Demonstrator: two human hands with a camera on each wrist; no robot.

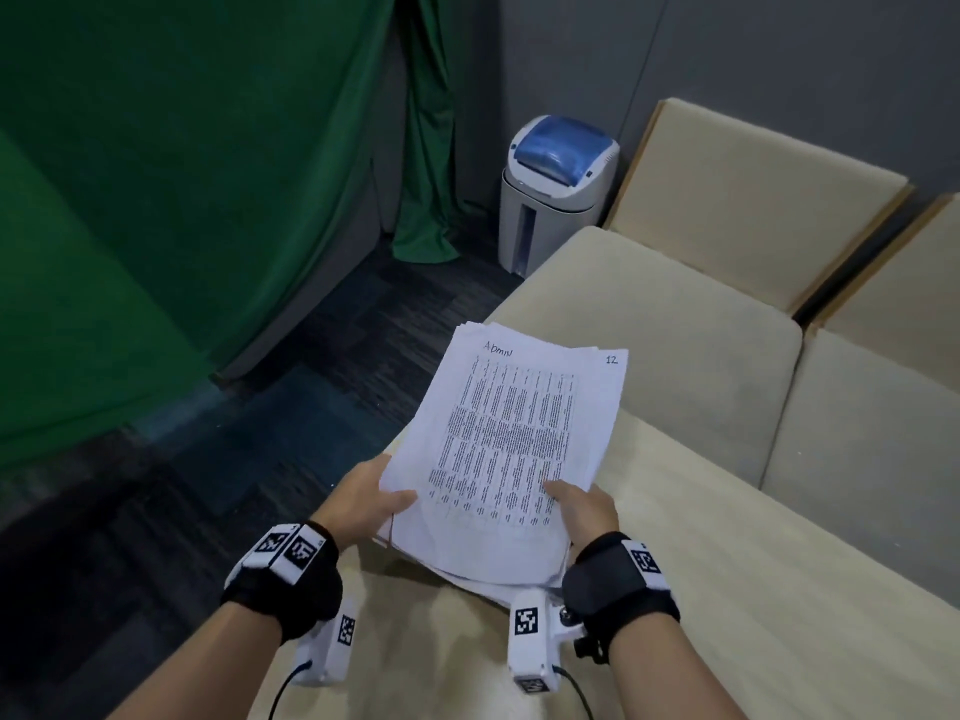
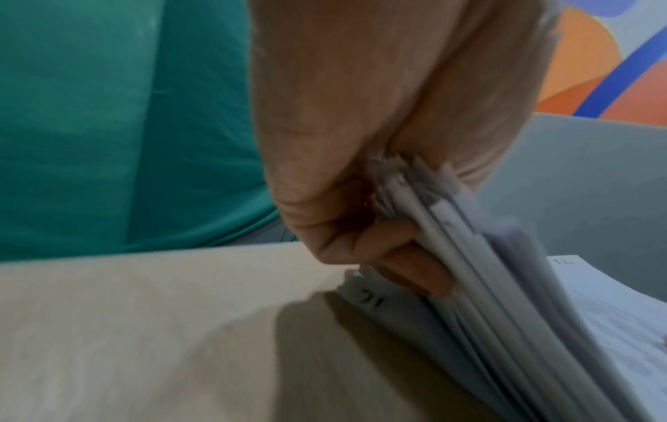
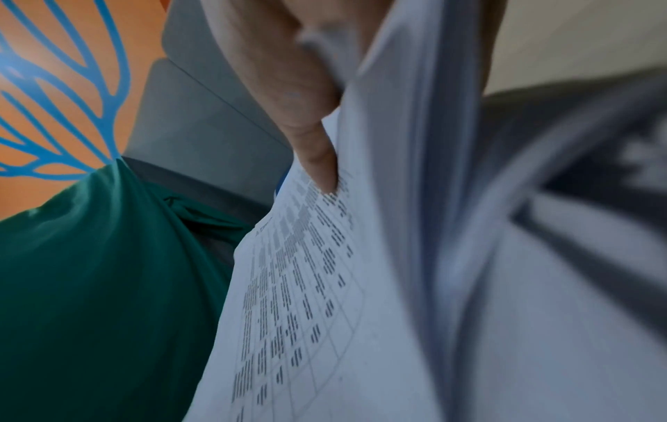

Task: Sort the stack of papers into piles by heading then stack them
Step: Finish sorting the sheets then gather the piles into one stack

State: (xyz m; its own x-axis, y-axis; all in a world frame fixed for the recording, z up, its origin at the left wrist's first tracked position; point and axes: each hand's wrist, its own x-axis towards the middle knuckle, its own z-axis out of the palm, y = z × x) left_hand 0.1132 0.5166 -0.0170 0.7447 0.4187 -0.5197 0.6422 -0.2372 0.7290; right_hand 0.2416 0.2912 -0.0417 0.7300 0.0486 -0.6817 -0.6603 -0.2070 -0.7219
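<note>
the loose stack of white printed paper sheets [image 1: 511,449] is held up w/ both hands over the pale beige tabletop [image 1: 727,589], near its left edge, not resting on it as far as can be told. the left hand [image 1: 366,498] is clamped on the stack's near left corner, thumb on top, fingers [image 2: 415,268] curled underneath per the left wrist view. the right hand [image 1: 584,511] is pinching the near right corner, thumb laid on the print; its other fingers are hidden under the sheets. the top sheet [image 1: 524,433] is headed "admin" in handwriting w/ "12" in its far right corner; below that a dense table of text, too small to be read. edges of the stack are fanned unevenly, so the sheets aren't squared.

progress, as judged: v. early. no sorted piles can be seen on the tabletop, and the whole stack appears to be in hand, unsplit. only the first heading is exposed. left to do: each sheet to be read & dealt into a pile by heading, then the piles to be stacked together.

also in view: cream padded chairs [image 1: 675,324] at the far side, a white bin-like machine w/ a blue lid [image 1: 561,189] on the dark floor, a green curtain [image 1: 182,200].
</note>
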